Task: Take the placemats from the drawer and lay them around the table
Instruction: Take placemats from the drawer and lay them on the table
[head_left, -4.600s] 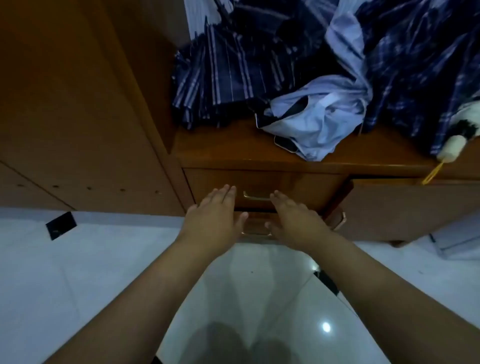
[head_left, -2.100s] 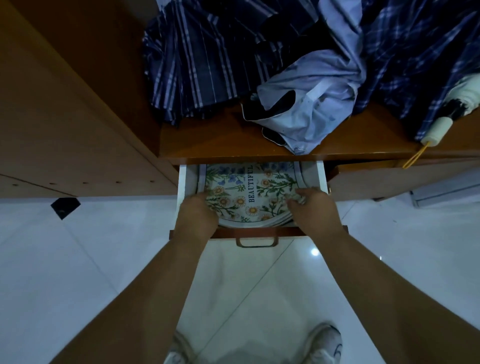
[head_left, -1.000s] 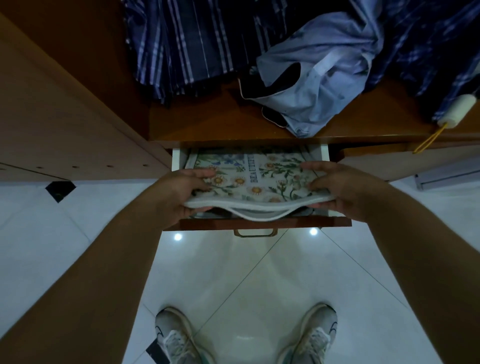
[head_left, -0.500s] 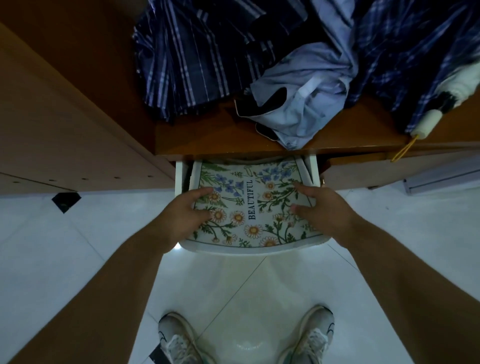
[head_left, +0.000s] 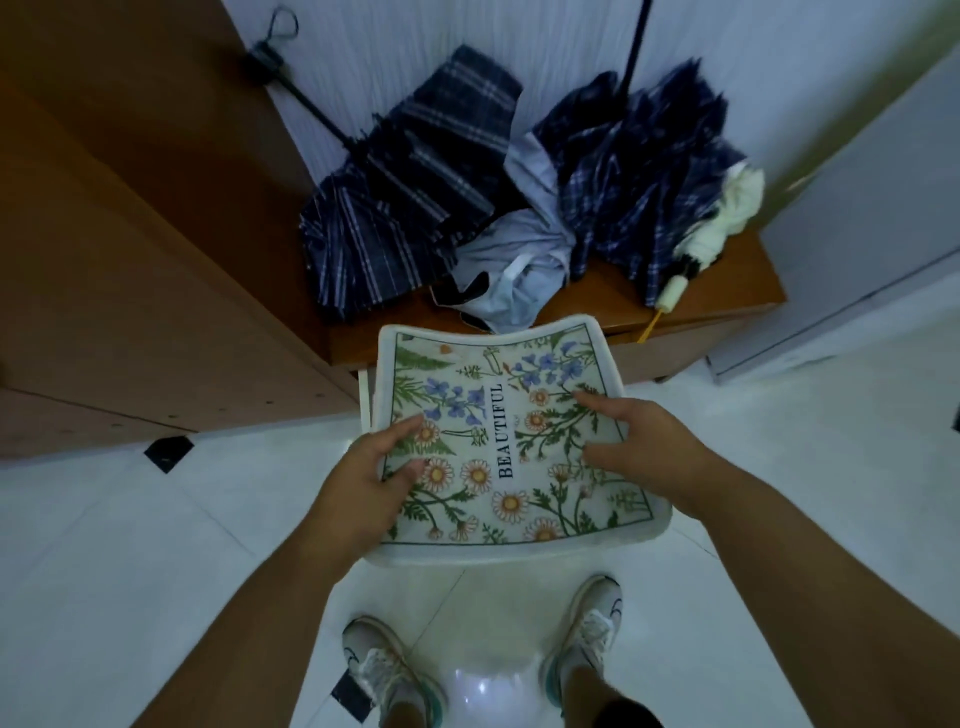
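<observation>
A stack of white placemats (head_left: 498, 431) with a floral print and the word BEAUTIFUL is held flat in the air in front of me, above the floor. My left hand (head_left: 363, 483) grips its left edge, thumb on top. My right hand (head_left: 644, 452) grips its right edge, fingers spread over the print. The open drawer (head_left: 364, 387) shows only as a white sliver at the stack's upper left; the rest is hidden behind the placemats.
A low wooden cabinet (head_left: 727, 306) stands ahead, topped with plaid umbrellas (head_left: 405, 218), a pale blue cloth (head_left: 519, 275) and a cream umbrella (head_left: 722, 228). A tall wooden panel (head_left: 130, 260) rises on the left. White tiled floor (head_left: 130, 545) and my two shoes (head_left: 389, 670) lie below.
The placemats have come out of the drawer and up toward me, held by both hands. My view has pulled back and higher, showing the wall and the whole cabinet top.
</observation>
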